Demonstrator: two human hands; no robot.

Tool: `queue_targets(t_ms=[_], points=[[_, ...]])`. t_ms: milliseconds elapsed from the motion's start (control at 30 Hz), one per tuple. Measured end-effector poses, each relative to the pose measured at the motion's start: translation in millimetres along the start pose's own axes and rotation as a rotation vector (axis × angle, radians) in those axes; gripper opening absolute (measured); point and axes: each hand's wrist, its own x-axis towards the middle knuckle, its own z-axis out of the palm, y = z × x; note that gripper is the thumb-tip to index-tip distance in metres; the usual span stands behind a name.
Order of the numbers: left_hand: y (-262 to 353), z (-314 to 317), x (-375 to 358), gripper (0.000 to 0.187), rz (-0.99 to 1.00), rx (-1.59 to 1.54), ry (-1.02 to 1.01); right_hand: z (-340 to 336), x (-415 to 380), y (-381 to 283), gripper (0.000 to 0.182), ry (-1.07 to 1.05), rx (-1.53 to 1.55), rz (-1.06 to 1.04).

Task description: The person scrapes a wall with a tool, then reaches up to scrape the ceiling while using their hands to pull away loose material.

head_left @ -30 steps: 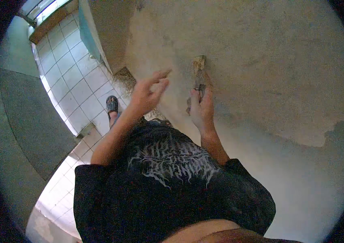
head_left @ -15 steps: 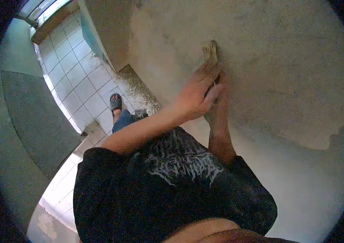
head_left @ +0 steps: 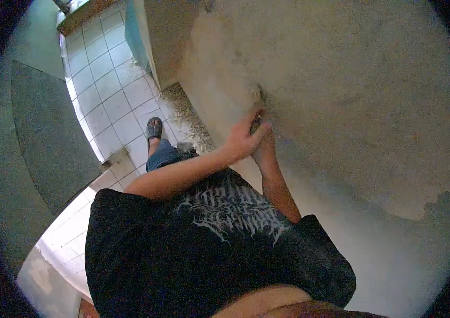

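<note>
My left hand (head_left: 243,140) and my right hand (head_left: 264,148) are together in front of the plastered wall (head_left: 352,106), fingers closed round a dark, narrow thing (head_left: 256,124) that is mostly hidden. Just beyond the fingertips, a small pale shape (head_left: 257,95) shows against the wall; it is too blurred to name. My right hand sits partly behind my left, so its grip is hard to see. The wall surface is rough and brownish, with a smoother, paler area lower down.
Pale flakes and crumbs (head_left: 190,116) lie along the wall's foot. A sandalled foot (head_left: 154,129) stands on white floor tiles (head_left: 97,74). A grey panel (head_left: 52,138) is at the left, and a wall corner (head_left: 164,47) juts out at the top.
Both hands have come down and left, nearer my body. The pale shape beyond them is lower too. The view has shifted slightly, with the floor and wall corner now farther right.
</note>
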Motion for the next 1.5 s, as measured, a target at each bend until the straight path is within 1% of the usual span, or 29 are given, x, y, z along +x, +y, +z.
queue_targets(t_ms=[33, 100, 167, 233, 300, 333, 367, 400, 433, 500, 533, 567, 600, 633, 667, 700, 833, 867, 900, 967, 1033, 1133, 1167, 1200, 1267, 1333, 1400, 1467, 1500], points=[[-16, 2, 8, 0.061, 0.001, -0.005, 0.04, 6, 15, 6, 0.045, -0.016, -0.017, -0.014], [0, -25, 32, 0.059, -0.201, 0.093, 0.03, 20, 22, 19, 0.042, -0.037, -0.044, -0.011], [-46, -47, 56, 0.055, -0.039, 0.131, 0.147, 39, 33, 31, 0.04, -0.096, -0.022, 0.085], [-190, -90, 88, 0.049, 0.435, 0.659, 0.188, 68, 39, 46, 0.037, -0.239, 0.023, 0.27], [-82, -146, 73, 0.04, -0.323, 0.246, 0.099, 93, 34, 65, 0.033, -0.367, 0.075, 0.471], [-180, -175, 82, 0.034, -0.398, 0.013, 0.202, 104, 25, 75, 0.034, -0.439, -0.021, 0.418], [-145, -214, 67, 0.034, -0.388, 0.23, 0.031, 119, 12, 91, 0.035, -0.512, -0.118, 0.366], [-143, -234, 55, 0.04, -0.534, -0.131, 0.166, 155, -15, 134, 0.038, -0.458, -0.044, 0.514], [-119, -250, 42, 0.046, -0.603, -0.261, 0.254, 183, -41, 163, 0.041, -0.398, 0.033, 0.658], [-186, -319, 12, 0.052, -0.696, -0.126, 0.253, 170, -70, 123, 0.041, -0.3, 0.255, 0.75], [-255, -370, -9, 0.03, -0.741, -0.043, 0.178, 163, -80, 96, 0.036, -0.169, 0.372, 0.919], [-278, -392, -31, 0.025, -0.763, 0.043, 0.306, 159, -85, 74, 0.031, -0.034, 0.493, 1.082], [-286, -421, -55, 0.033, -0.813, 0.417, 0.058, 165, -91, 79, 0.031, 0.004, 0.515, 1.1], [-294, -448, -78, 0.04, -0.828, 0.795, -0.191, 182, -104, 99, 0.025, -0.016, 0.528, 1.237], [-298, -460, -100, 0.036, -1.131, 0.703, -0.227, 194, -113, 104, 0.02, -0.04, 0.543, 1.375], [-307, -479, -129, 0.033, -1.224, 0.758, -0.315, 198, -113, 100, 0.02, -0.012, 0.573, 1.396], [-321, -531, -160, 0.024, -1.292, 0.97, -0.624, 200, -107, 62, 0.015, 0.284, 0.792, 1.303], [-325, -530, -145, 0.022, -1.244, 1.026, -0.687, 194, -104, 47, 0.017, 0.399, 0.875, 1.238], [-341, -528, -129, 0.02, -1.168, 1.086, -0.754, 186, -101, 31, 0.032, 0.474, 0.913, 1.277], [-379, -514, -84, 0.016, -0.9, 1.219, -0.883, 185, -117, 30, 0.039, 0.446, 0.897, 1.256], [-387, -457, -18, 0.013, -0.322, 1.397, -0.983, 185, -135, 33, 0.048, 0.405, 0.881, 1.226], [-409, -416, 79, 0.026, 0.393, 1.183, -0.913, 176, -152, 19, 0.057, 0.461, 0.959, 1.283], [-322, -370, 105, 0.039, 0.043, 1.438, -1.175, 174, -161, 23, 0.059, 0.504, 0.958, 1.261], [-299, -336, 113, 0.035, 0.188, 1.535, -1.074, 174, -166, 28, 0.062, 0.544, 0.964, 1.241], [-278, -269, 111, 0.019, -0.277, -0.3, -0.393, 174, -163, 27, 0.065, 0.664, 1.013, 1.223], [-203, -216, 98, 0.028, 0.454, 0.6, -0.662, 178, -162, 26, 0.063, 0.737, 0.628, 0.86], [-65, -158, 52, 0.035, 0.182, 0.655, -0.857, 162, -145, 2, 0.062, 0.775, 0.773, 0.821], [-2, -121, 12, 0.034, 0.152, 0.643, -0.9, 173, -130, 19, 0.063, 0.882, 0.566, 0.508], [15, -109, 1, 0.034, 0.122, 0.614, -0.934, 172, -122, 13, 0.063, 0.905, 0.58, 0.503]])
